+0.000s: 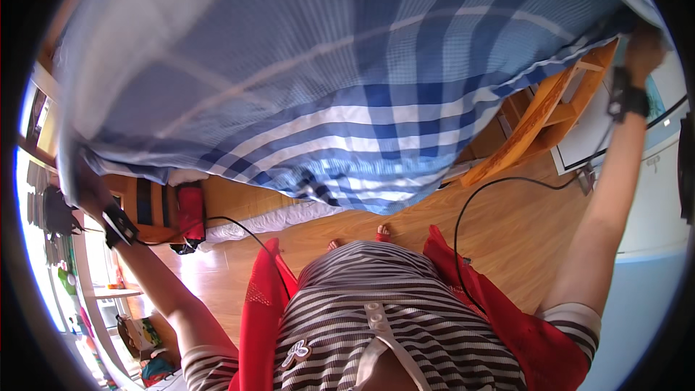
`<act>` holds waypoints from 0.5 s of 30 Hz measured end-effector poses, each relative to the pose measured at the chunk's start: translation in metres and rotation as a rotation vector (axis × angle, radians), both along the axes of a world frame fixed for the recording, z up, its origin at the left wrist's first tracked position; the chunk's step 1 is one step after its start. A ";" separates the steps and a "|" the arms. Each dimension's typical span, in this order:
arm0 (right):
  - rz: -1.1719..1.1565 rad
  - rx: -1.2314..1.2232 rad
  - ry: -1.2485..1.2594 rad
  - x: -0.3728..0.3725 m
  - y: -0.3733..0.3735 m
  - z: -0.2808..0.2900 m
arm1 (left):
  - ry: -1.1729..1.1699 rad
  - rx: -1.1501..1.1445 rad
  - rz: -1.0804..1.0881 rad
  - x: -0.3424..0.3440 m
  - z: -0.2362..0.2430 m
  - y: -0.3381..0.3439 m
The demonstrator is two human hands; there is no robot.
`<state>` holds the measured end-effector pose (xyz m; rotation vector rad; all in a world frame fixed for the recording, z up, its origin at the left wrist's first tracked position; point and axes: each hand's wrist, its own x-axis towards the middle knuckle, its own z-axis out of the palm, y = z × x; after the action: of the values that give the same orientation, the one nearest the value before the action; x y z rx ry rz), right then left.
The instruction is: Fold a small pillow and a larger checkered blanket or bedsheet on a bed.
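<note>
A large blue and white plaid bed sheet (405,112) is stretched out in front of me and fills the upper part of the view. Its lower edge sags in the middle above the floor. My left hand (90,187), out at the far left, is closed on one side of the sheet; cloth partly covers the fingers. Raised at the far right, my right hand (644,52) grips the opposite side and is slightly blurred. Both wrists carry dark bands, and black cables run from near them toward my body.
Behind the sheet on the right stands a wooden ladder (554,112). A red bag (191,211) and a pale quilted strip of bedding (271,222) lie low at the left by a wooden frame. Bags (139,334) sit at the lower left. Wood flooring (402,235) lies below.
</note>
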<state>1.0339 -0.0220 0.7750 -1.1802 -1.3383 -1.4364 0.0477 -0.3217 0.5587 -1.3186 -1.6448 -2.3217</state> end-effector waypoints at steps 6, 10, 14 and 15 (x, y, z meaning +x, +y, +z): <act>0.418 -0.904 0.491 -0.051 -0.051 -0.229 | 0.297 -0.643 0.331 0.018 -0.143 -0.069; 0.527 -1.055 0.699 -0.049 -0.090 -0.330 | 0.576 -1.208 -0.054 -0.010 -0.268 -0.104; 0.734 -1.220 0.934 -0.063 -0.117 -0.404 | -0.188 -0.630 -0.219 -0.037 -0.331 -0.144; 0.604 -1.288 0.859 -0.058 -0.126 -0.400 | -0.519 -0.661 -0.283 -0.022 -0.341 -0.132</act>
<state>0.9756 -0.1481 0.3749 -1.6140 -1.6809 0.5386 0.0253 -0.4538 0.2180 -1.1143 -2.7309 -2.5351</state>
